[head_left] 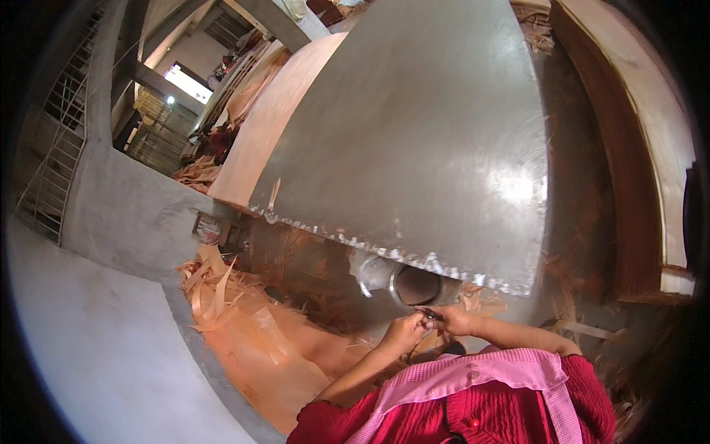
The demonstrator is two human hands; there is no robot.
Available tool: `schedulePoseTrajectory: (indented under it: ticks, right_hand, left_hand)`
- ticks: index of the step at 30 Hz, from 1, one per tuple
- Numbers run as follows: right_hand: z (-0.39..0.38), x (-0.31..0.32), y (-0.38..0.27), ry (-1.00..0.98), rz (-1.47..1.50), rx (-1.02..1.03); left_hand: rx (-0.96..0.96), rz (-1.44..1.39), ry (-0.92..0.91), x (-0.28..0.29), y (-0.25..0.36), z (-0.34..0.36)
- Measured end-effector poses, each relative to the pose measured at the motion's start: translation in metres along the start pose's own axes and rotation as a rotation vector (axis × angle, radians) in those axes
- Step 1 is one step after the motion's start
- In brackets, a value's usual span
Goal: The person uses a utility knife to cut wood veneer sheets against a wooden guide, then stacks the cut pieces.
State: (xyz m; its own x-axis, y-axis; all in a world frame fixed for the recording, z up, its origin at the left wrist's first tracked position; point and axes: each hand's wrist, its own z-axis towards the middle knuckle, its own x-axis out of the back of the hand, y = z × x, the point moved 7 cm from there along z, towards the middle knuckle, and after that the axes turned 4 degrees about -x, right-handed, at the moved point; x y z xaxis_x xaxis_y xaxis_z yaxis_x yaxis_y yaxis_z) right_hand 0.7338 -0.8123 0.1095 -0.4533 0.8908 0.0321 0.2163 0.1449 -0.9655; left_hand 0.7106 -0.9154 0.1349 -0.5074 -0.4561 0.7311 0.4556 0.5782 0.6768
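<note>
Close to my body, my left hand (403,334) and my right hand (456,320) come together with their fingers closed. A small dark object (433,316) shows between the fingertips; its kind is too small to make out. Just beyond the hands stands a round bucket-like container (416,286) with a pale rim and a dark inside, partly under the table's front edge. A whitish piece (373,272) with a curved handle-like strip sits at its left. Above them spreads a large grey smooth-topped table (414,140), its near edge ragged with whitish residue.
Thin orange-brown wood veneer sheets and scraps (259,337) are heaped at the left, beside a low grey wall (140,181) and a pale surface (96,355). A veneer stack (288,92) lies along the table's left side. At the right is a tall stack with a pale top (651,96).
</note>
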Motion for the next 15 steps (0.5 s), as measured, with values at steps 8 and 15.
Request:
schedulePoseTrajectory:
  ticks: [8,15]
  right_hand:
    - [-0.251,0.129,0.081,0.456,0.215,-0.005]
    - [-0.569,0.207,0.168,1.228,-0.196,-0.561]
  left_hand:
    - [-0.112,-0.436,-0.365,-0.18,0.204,0.066]
    - [-0.304,-0.068,-0.394,-0.317,0.38,0.14]
